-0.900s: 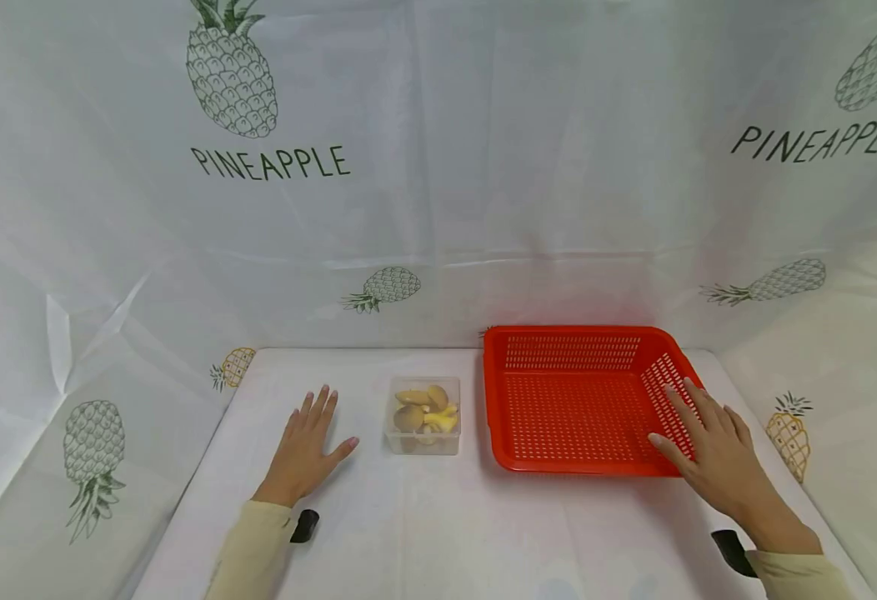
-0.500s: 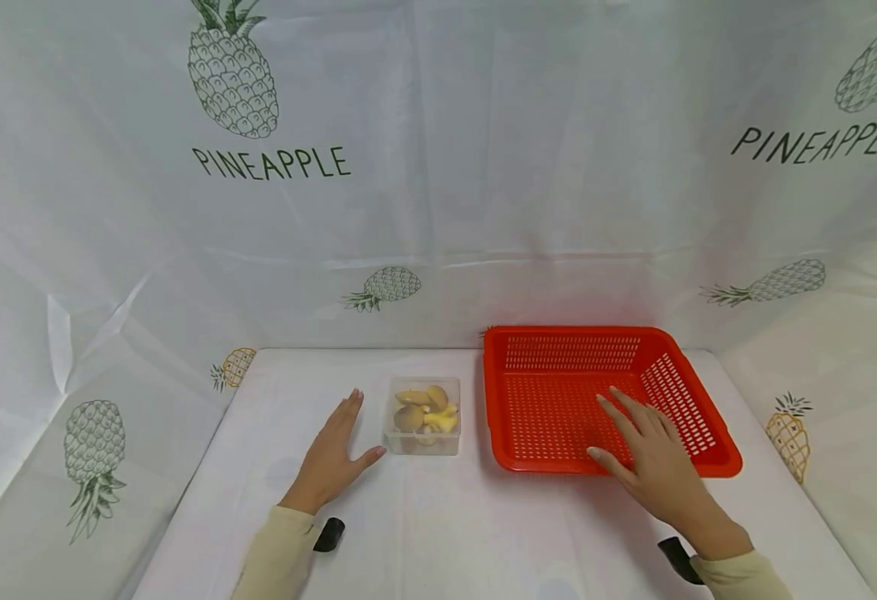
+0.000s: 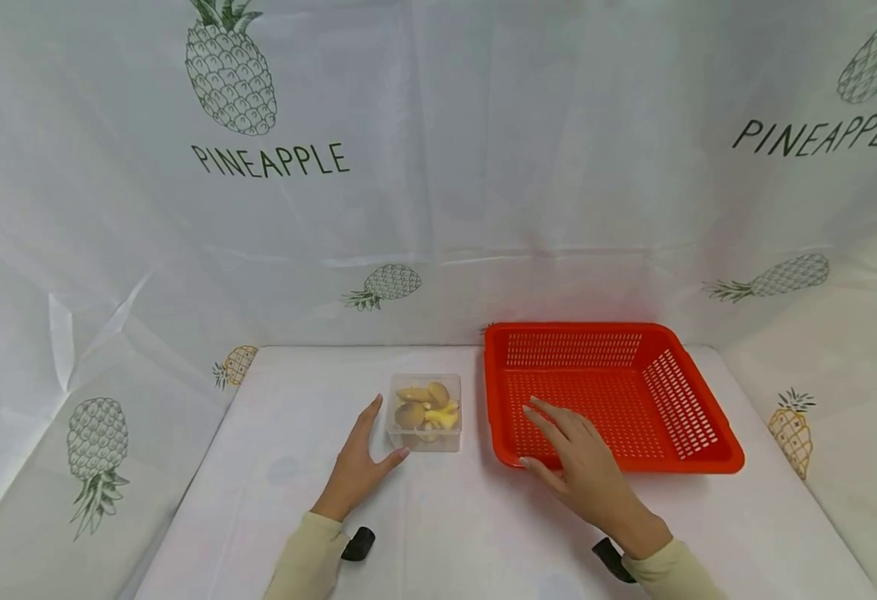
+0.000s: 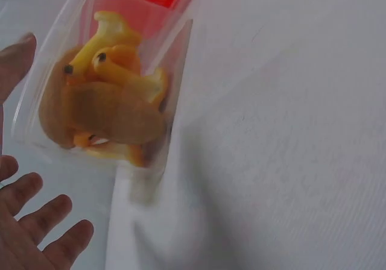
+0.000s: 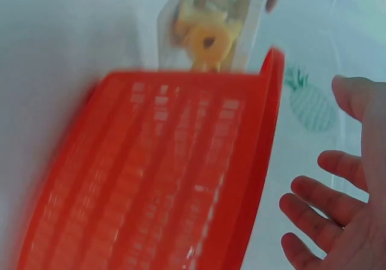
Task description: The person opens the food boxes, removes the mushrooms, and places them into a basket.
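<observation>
Red basket (image 3: 679, 463): sits right of centre in the lower half of the head view, its long axis running left to right and its mouth facing up.
Plastic box (image 3: 403, 442): stands upright just below the frame's centre, nearly square from above, near wall facing the bottom of the frame.
Mushroom-shaped pieces (image 3: 412, 415): lie at mixed angles in the box, brown and yellow, visible through its clear, faintly cloudy sides.
Slotted walls (image 3: 573, 350): rise around the basket's perforated floor to a smooth, bright red rim.
Left hand (image 3: 354, 475): grasps nothing, thumb spread from the fingers, at the box's left; the thumb overlaps the near-left corner, though contact cannot be told.
Right hand (image 3: 588, 475): holds nothing, fingers apart and slightly bent over the basket's near-left part; the right wrist view shows a gap between fingers and rim.
White table (image 3: 446, 525): shows a narrow strip between box and basket, with broader room at left and below; the basket's lower right corner lies near the right edge.
Pineapple-print sheet (image 3: 483, 167): borders the far edge and both sides.
</observation>
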### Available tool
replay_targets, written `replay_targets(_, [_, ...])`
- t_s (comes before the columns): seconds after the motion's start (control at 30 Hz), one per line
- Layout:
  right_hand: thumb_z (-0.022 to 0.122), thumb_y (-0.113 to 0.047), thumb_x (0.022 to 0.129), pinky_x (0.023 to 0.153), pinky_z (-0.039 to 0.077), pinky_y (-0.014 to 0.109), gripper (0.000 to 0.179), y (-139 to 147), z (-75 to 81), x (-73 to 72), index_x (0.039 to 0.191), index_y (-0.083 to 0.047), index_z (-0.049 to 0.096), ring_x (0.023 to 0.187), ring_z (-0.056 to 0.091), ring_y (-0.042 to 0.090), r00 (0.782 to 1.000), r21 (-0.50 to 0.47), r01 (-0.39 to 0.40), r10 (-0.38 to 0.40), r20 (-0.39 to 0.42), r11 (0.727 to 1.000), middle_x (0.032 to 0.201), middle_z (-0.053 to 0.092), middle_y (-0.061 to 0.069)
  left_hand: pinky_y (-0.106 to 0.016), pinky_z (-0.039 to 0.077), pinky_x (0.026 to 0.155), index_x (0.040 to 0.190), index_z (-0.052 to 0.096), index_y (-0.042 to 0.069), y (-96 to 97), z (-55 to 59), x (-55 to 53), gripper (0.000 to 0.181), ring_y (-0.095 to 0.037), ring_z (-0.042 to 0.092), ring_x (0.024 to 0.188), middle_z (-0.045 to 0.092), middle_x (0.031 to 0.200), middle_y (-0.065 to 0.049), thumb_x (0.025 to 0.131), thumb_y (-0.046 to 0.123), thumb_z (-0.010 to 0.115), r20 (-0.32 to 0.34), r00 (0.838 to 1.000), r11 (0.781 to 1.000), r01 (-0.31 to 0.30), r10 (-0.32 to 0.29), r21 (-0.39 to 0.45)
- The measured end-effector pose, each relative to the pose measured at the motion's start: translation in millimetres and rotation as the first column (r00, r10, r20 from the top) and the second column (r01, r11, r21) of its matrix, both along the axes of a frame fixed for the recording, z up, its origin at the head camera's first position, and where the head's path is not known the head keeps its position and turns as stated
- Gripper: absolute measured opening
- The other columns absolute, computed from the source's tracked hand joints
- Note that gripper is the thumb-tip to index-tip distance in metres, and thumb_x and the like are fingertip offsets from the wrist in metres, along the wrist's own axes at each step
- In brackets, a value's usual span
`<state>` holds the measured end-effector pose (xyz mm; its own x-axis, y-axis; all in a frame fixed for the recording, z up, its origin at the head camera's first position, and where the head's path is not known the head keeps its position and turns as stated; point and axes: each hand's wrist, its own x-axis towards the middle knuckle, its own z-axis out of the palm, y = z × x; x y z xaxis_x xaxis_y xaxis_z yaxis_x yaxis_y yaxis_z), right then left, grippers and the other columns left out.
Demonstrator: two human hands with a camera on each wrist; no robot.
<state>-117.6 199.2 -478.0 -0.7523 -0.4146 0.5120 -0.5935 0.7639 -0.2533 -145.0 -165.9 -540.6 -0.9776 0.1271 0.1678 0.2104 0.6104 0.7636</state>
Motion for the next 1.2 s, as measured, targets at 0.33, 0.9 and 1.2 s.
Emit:
replay_targets(0.33, [0.092, -0.024, 0.083, 0.108, 0.055, 0.054, 0.073, -44.9, -7.2, -9.5, 0.146, -0.007, 0.061, 0.128, 0.061, 0.033, 0.995, -0.017, -0.095, 0.094, -0.038, 0.995, 0.148, 0.059, 0.013, -0.059, 0.046, 0.117, 0.165, 0.028, 0.004, 15.3, -7.9, -2.5, 0.091, -0.043, 0.039, 0.15, 0.036, 0.167, -0.021, 0.093, 0.014, 0.084, -0.037, 0.999, 0.986, -0.004, 0.01, 0.164])
replay_targets(0.9, [0.092, -0.015, 0.083, 0.106, 0.058, 0.048, 0.062, -109.3, -14.1, -15.8, 0.139, -0.006, 0.066, 0.125, 0.065, 0.031, 0.991, -0.09, -0.137, 0.136, -0.012, 0.987, 0.142, 0.065, 0.013, -0.053, 0.054, 0.11, 0.163, 0.029, -0.001, 26.7, -16.3, -4.3, 0.091, -0.046, 0.046, 0.144, 0.035, 0.166, -0.024, 0.091, 0.007, 0.084, -0.004, 0.999, 0.96, -0.049, 0.051, 0.275])
replay_targets(1.2, [0.092, -0.009, 0.081, 0.106, 0.056, 0.053, 0.049, -137.5, -26.4, -29.5, 0.126, -0.004, 0.072, 0.125, 0.064, 0.034, 0.99, -0.14, -0.131, 0.122, -0.071, 0.981, 0.136, 0.068, 0.016, -0.051, 0.056, 0.108, 0.159, 0.036, -0.006, 30.2, -22.2, -7.2, 0.083, -0.045, 0.051, 0.14, 0.043, 0.159, -0.027, 0.092, 0.007, 0.083, -0.002, 0.995, 0.954, -0.094, 0.098, 0.285])
